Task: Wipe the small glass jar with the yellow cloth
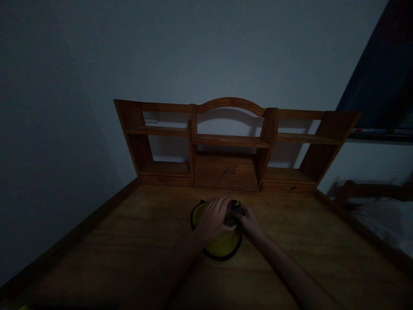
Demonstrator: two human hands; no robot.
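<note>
A yellow cloth with a dark edge (222, 247) lies on the wooden desk (145, 241) a little in front of the shelf unit. My left hand (213, 217) rests on top of the cloth with its fingers curled round a small dark object (230, 212). My right hand (248, 220) comes in from the right and grips the same dark object from the other side. The light is dim and I cannot make out what the object is.
A wooden shelf unit (230, 140) with bare shelves stands at the back of the desk against a pale wall. A raised wooden rim (80, 234) runs along the desk's left and right sides. A bed frame (371, 189) shows at the right.
</note>
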